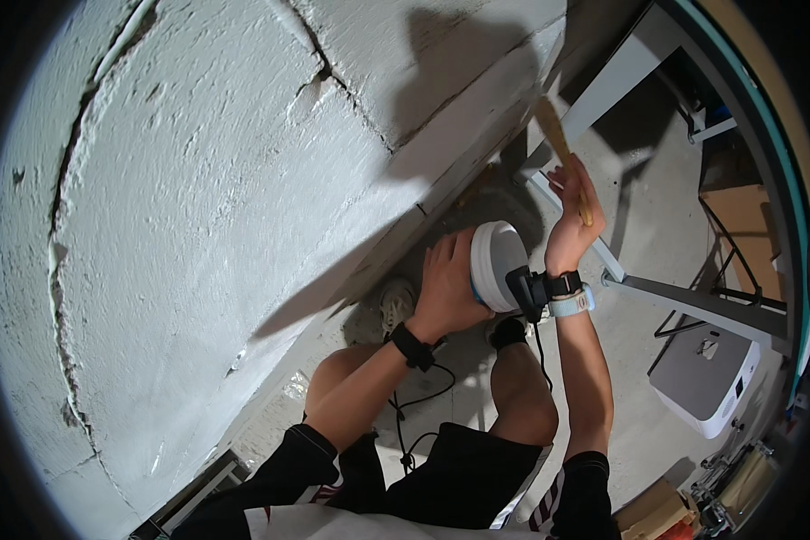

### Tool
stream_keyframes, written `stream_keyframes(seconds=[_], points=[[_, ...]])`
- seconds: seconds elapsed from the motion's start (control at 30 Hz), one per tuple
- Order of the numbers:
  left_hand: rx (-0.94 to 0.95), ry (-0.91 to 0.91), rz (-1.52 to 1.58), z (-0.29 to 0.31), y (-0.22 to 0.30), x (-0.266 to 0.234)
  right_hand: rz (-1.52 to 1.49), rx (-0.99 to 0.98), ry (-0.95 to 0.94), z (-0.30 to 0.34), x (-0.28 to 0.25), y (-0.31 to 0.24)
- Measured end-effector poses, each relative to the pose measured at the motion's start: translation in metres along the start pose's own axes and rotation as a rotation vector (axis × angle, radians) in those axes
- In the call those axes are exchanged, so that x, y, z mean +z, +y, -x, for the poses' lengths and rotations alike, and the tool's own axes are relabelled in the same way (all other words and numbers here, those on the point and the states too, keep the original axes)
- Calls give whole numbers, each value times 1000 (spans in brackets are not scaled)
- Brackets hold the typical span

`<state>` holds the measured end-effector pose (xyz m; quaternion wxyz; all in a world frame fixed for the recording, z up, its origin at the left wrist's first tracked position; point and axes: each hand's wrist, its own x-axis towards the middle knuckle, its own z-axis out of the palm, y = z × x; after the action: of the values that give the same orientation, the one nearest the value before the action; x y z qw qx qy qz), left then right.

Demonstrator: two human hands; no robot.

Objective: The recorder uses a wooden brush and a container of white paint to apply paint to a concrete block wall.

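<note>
The left hand's fingers (459,256) grip a white tub (483,252) toward three o'clock, contents indistinct; the right hand (578,220) clasps a tan stick-like tool (553,130) pointing to eleven. A grey-topped white box (702,360) stands at the tub's four o'clock.

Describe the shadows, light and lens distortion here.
Head view: a broad dark shadow falls across the upper part of the brightly lit white wall; head view: the table edge bows along the right rim, and the corners go black; head view: the white tub is clear enough to show its ridged rim.
</note>
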<state>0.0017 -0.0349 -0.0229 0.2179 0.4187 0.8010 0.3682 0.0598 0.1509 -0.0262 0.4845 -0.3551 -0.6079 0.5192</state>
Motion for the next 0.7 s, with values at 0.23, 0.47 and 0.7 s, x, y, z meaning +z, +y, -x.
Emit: stream_keyframes(seconds=[0.23, 0.47, 0.7], points=[[1, 6, 15, 2, 0, 0, 7, -48, -220, 5, 1, -8], [-11, -4, -7, 2, -2, 3, -107, -50, -313, 21, -38, -11], [-17, -46, -4, 0, 6, 7, -24, -56, -107, -40, -13, 66]])
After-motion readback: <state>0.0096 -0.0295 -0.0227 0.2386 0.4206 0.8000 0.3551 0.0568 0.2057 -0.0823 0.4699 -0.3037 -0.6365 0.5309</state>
